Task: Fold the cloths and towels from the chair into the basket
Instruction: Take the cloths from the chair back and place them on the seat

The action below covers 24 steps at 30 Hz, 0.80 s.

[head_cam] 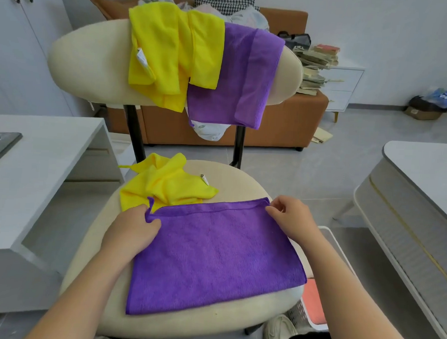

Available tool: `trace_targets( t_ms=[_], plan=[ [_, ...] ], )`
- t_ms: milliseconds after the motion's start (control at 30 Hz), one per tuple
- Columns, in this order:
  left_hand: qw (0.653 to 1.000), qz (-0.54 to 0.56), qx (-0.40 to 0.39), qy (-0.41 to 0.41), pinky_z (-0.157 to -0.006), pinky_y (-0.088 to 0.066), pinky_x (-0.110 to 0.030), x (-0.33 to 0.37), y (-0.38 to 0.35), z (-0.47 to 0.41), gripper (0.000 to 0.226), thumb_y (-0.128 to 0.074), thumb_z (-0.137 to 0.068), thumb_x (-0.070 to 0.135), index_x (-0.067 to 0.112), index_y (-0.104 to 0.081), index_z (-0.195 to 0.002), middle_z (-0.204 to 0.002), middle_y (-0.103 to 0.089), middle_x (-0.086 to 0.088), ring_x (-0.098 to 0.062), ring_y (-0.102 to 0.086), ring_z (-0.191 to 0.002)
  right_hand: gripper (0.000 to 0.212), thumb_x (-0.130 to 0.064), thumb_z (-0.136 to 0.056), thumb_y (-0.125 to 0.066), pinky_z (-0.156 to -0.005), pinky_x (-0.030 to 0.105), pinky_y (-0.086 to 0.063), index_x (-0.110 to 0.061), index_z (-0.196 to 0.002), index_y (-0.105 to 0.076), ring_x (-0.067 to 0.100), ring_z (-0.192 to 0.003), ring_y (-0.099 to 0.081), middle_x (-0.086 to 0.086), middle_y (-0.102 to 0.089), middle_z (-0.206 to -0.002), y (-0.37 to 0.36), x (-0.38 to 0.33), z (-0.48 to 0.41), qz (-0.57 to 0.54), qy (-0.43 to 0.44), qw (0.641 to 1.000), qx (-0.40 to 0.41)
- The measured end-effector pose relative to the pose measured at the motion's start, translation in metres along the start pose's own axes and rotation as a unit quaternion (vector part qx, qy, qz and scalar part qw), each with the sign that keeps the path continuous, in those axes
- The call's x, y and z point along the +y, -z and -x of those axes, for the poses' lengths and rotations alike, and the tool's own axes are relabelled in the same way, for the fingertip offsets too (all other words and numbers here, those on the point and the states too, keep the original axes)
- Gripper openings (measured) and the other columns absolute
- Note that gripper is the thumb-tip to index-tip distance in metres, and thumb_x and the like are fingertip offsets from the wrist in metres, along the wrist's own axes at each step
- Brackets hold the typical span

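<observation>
Purple cloth (212, 257), corners in pinch of left hand (133, 229) and right hand (289, 219); basket (296, 314) mostly behind seat (242, 180)

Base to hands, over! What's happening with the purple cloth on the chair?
Left hand and right hand each pinch a far corner. Flat purple microfibre cloth lies on the cream chair seat. Crumpled yellow cloth beside its far edge.

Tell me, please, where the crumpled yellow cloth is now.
Head view: the crumpled yellow cloth lies on the seat, far left, just behind the flat purple cloth and the left hand.
</observation>
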State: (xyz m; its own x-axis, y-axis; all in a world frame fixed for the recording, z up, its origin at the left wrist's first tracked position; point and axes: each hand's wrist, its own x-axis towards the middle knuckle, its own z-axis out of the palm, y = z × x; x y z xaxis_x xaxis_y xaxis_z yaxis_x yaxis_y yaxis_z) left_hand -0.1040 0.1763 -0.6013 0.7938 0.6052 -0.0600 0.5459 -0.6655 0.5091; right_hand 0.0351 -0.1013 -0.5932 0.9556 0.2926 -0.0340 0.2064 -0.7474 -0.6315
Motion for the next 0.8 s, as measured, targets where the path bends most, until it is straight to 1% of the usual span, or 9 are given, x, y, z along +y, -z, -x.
trace_targets(
  t_ms=[33,133,267,400,467,533,667,733,800],
  plan=[
    [1.0,-0.002,0.008,-0.011,-0.062,-0.034,-0.032,0.0,0.0,-0.001,0.027,-0.059,-0.086,0.024,0.013,-0.044,-0.066,-0.074,-0.051,-0.007,-0.028,-0.048,-0.073,0.005,-0.018,-0.088,-0.059,-0.06,0.023,-0.035,-0.016,-0.085,-0.062,0.015,-0.081,-0.053,-0.005,-0.057,-0.082,-0.001,0.0,-0.003,-0.002,0.009,1.0,0.004],
    [1.0,0.006,0.012,-0.01,-0.056,-0.029,-0.033,0.001,0.001,-0.003,0.031,-0.061,-0.084,0.022,0.011,-0.041,-0.062,-0.07,-0.05,-0.008,-0.026,-0.047,-0.068,0.005,-0.019,-0.087,-0.06,-0.072,0.023,-0.033,-0.017,-0.089,-0.064,0.012,-0.088,-0.052,-0.007,-0.058,-0.09,-0.006,-0.002,-0.011,-0.007,0.022,1.0,0.002],
    [0.996,0.059,-0.032,-0.06,-0.055,-0.031,-0.028,0.003,0.002,-0.007,0.028,-0.067,-0.076,0.019,0.012,-0.045,-0.062,-0.065,-0.051,-0.005,-0.022,-0.045,-0.064,0.011,-0.019,-0.085,-0.06,-0.073,0.027,-0.043,-0.023,-0.075,-0.062,0.015,-0.083,-0.06,-0.006,-0.065,-0.08,-0.016,-0.003,-0.018,0.005,0.006,1.0,0.002],
    [0.978,0.131,-0.088,-0.135,-0.055,-0.029,-0.025,0.001,0.002,-0.006,0.022,-0.057,-0.054,0.032,0.016,-0.041,-0.056,-0.059,-0.042,0.005,-0.013,-0.037,-0.057,0.012,-0.018,-0.086,-0.059,-0.076,0.03,-0.047,-0.022,-0.076,-0.065,0.018,-0.082,-0.061,-0.003,-0.066,-0.079,-0.015,-0.004,-0.02,0.017,0.007,1.0,0.022],
    [0.975,0.14,-0.072,-0.159,-0.055,-0.03,-0.018,-0.002,0.003,-0.006,0.028,-0.055,-0.049,0.042,0.017,-0.042,-0.057,-0.062,-0.044,0.005,-0.006,-0.039,-0.057,0.007,-0.02,-0.085,-0.063,-0.075,0.028,-0.046,-0.019,-0.082,-0.069,0.016,-0.083,-0.06,-0.004,-0.066,-0.081,-0.013,-0.002,-0.018,0.021,0.011,1.0,0.014],
    [0.977,0.139,-0.041,-0.159,-0.057,-0.032,-0.014,-0.005,0.007,-0.008,0.026,-0.06,-0.054,0.039,0.018,-0.046,-0.058,-0.07,-0.048,0.002,-0.005,-0.045,-0.06,0.008,-0.02,-0.082,-0.068,-0.074,0.025,-0.042,-0.017,-0.089,-0.07,0.014,-0.083,-0.057,-0.005,-0.063,-0.084,-0.012,0.001,-0.016,0.032,0.014,0.999,-0.005],
    [0.983,0.122,0.013,-0.137,-0.066,-0.037,-0.028,-0.012,0.011,-0.008,0.021,-0.072,-0.076,0.019,0.017,-0.055,-0.064,-0.084,-0.054,-0.003,-0.022,-0.054,-0.072,0.01,-0.01,-0.081,-0.067,-0.07,0.022,-0.037,-0.02,-0.078,-0.065,0.017,-0.082,-0.059,-0.002,-0.063,-0.079,-0.007,0.003,-0.014,0.028,0.015,0.999,0.014],
    [0.985,0.109,0.027,-0.13,-0.069,-0.037,-0.03,-0.012,0.012,-0.008,0.015,-0.07,-0.081,0.012,0.011,-0.06,-0.07,-0.085,-0.056,-0.007,-0.026,-0.054,-0.078,0.01,-0.011,-0.081,-0.067,-0.067,0.023,-0.038,-0.019,-0.076,-0.064,0.017,-0.08,-0.06,0.0,-0.065,-0.079,-0.004,0.003,-0.014,0.012,0.021,0.999,0.026],
    [0.986,0.096,0.041,-0.126,-0.064,-0.037,-0.033,-0.013,0.011,-0.009,0.02,-0.07,-0.081,0.012,0.009,-0.056,-0.067,-0.077,-0.053,-0.008,-0.027,-0.051,-0.073,0.008,-0.014,-0.083,-0.067,-0.062,0.022,-0.038,-0.017,-0.076,-0.063,0.016,-0.077,-0.059,-0.001,-0.065,-0.077,-0.002,0.003,-0.012,0.002,0.032,0.999,0.033]
  ],
)
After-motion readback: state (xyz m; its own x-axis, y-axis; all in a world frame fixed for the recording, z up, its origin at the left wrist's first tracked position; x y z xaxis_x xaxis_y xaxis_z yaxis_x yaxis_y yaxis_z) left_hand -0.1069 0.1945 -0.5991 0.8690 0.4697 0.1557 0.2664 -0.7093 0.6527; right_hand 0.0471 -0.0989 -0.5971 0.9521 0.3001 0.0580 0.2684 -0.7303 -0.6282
